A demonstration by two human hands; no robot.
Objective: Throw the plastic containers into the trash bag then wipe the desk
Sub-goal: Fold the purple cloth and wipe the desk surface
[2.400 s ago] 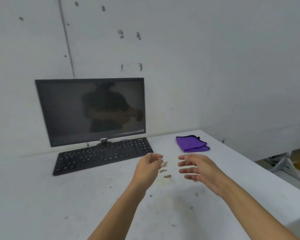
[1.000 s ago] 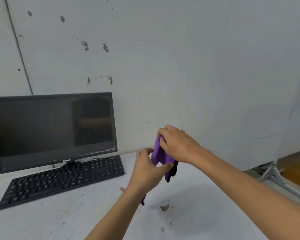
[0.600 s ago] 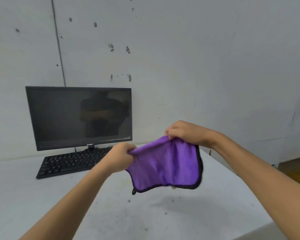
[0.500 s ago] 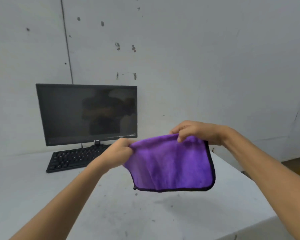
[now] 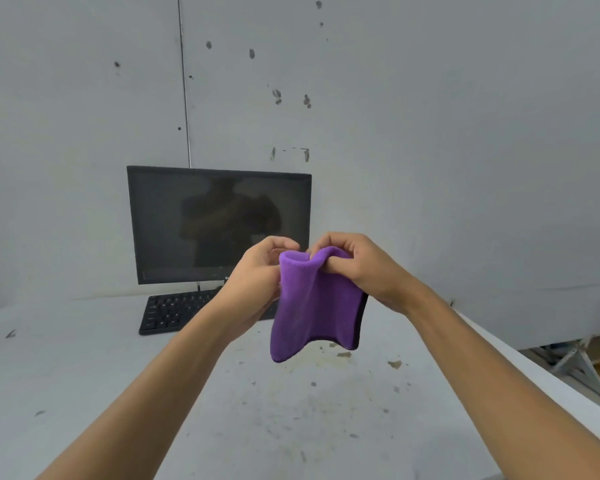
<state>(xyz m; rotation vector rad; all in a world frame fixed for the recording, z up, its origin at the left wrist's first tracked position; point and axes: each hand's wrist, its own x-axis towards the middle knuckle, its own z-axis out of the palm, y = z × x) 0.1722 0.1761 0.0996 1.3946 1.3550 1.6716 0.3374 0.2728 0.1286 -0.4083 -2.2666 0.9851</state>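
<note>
Left hand point(image 5: 257, 282) and right hand point(image 5: 360, 268) drawn together, purple cloth point(image 5: 315, 306) folded

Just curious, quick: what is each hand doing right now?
Left hand: closed, gripping the cloth at its top edge.
Right hand: closed, pinching the same cloth's top edge.

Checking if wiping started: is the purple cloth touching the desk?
No, the purple cloth hangs above the desk, its top held by the left hand and right hand.
</note>
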